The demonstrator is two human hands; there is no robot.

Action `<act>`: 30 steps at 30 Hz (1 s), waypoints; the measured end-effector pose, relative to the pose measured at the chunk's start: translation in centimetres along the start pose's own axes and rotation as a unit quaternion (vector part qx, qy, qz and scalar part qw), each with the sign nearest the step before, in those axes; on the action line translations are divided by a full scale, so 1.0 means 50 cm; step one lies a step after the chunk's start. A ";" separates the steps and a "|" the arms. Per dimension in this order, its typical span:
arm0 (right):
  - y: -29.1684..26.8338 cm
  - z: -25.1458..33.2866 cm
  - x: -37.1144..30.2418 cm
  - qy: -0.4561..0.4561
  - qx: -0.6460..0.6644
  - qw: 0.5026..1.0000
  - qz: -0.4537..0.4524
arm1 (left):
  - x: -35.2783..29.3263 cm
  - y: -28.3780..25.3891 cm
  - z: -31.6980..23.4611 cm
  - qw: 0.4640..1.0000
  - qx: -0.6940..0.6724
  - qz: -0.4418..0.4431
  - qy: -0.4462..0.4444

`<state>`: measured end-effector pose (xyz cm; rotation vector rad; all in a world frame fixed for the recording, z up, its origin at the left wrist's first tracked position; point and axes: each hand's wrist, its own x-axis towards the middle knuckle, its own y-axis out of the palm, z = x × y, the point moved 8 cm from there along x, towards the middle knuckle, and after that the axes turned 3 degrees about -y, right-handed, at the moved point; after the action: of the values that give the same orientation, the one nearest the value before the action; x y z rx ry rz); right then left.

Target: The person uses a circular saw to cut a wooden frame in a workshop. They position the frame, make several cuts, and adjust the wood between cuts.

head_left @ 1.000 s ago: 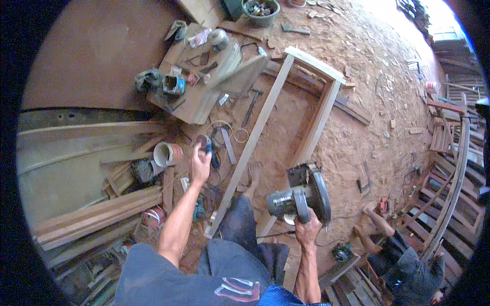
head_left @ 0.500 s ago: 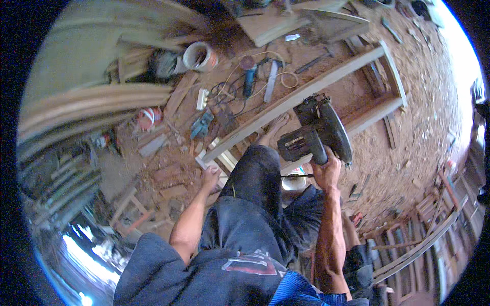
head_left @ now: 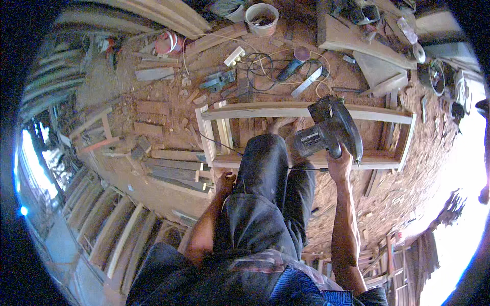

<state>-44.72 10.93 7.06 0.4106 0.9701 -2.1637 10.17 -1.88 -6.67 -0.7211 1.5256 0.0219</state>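
While the right hand is clamped on the handle of a circular saw held above the wooden frame on the floor, its blade is hidden; the left hand rests by the knee, fingers unclear.

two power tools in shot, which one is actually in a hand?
The circular saw, gripped by the right hand over the wooden frame. The angle grinder lies untouched on the ground beyond.
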 end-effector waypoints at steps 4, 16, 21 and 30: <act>0.009 -0.034 0.010 -0.031 -0.013 0.999 -0.003 | -0.039 0.054 0.037 0.997 0.011 -0.010 0.075; -0.034 -0.206 -0.004 -0.051 0.117 0.992 -0.019 | -0.095 0.154 0.098 0.976 -0.116 -0.058 0.173; -0.045 -0.294 0.023 0.029 0.098 0.994 -0.041 | -0.111 0.148 0.213 0.976 -0.199 -0.067 0.061; -0.002 -0.377 0.055 0.051 0.210 0.975 -0.044 | -0.130 0.037 0.288 0.966 -0.205 -0.158 -0.007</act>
<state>-46.74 23.69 -6.91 0.6948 0.5862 -2.4509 21.63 8.60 -3.24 -1.2874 1.3905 0.1037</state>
